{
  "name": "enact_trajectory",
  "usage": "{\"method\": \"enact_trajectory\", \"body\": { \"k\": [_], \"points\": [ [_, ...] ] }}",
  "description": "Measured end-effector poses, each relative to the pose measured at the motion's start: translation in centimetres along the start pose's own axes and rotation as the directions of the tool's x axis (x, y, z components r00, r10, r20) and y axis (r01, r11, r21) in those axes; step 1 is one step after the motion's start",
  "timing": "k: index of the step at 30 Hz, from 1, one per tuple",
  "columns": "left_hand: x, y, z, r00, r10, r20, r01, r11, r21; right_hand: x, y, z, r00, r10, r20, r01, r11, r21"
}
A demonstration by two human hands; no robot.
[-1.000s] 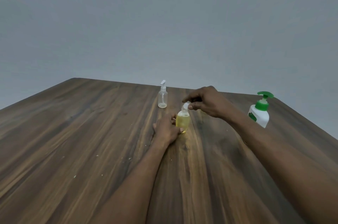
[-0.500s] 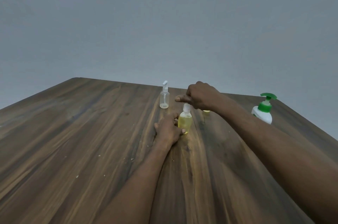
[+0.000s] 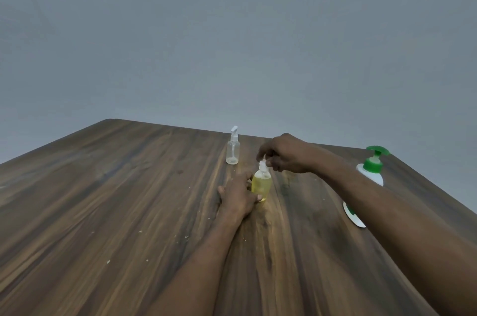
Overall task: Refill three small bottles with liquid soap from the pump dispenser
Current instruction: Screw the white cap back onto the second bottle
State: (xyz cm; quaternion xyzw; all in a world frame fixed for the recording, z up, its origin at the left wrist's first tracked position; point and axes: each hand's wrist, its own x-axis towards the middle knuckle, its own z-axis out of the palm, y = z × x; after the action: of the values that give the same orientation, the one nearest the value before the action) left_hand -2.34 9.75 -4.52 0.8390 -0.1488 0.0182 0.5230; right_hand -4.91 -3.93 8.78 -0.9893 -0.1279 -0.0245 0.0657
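Right hand (image 3: 286, 155) regrips yellow bottle (image 3: 261, 184) cap, far from table (image 3: 129, 186) edges.

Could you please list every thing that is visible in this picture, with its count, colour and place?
yellow bottle: 1, yellow with white cap, upright at the table's middle
clear bottle: 1, clear with white top, upright behind the yellow one, apart from it
pump dispenser: 1, white with green pump, right side, partly hidden by the right forearm
table: 1, dark brown wood
wall: 1, grey, behind the table
left hand: 1, holds the yellow bottle's body
right hand: 1, fingers pinch its cap
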Motion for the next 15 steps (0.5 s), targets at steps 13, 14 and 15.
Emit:
{"method": "enact_trajectory", "body": {
  "k": [13,14,15],
  "points": [
    [-0.2,0.4,-0.1,1.0,-0.004,-0.013,0.005,0.998,0.058,0.5,-0.7,2.5,0.992,0.035,-0.124,-0.048,0.993,-0.105],
    [-0.3,0.4,-0.1,1.0,-0.003,-0.006,0.003,0.999,0.036,0.6,-0.7,2.8,0.99,0.038,-0.135,-0.053,0.992,-0.112],
    [-0.3,0.3,-0.1,1.0,-0.003,-0.002,0.003,1.0,0.022,0.7,-0.5,2.9,0.989,0.041,-0.141,-0.057,0.992,-0.11]
  ]
}}
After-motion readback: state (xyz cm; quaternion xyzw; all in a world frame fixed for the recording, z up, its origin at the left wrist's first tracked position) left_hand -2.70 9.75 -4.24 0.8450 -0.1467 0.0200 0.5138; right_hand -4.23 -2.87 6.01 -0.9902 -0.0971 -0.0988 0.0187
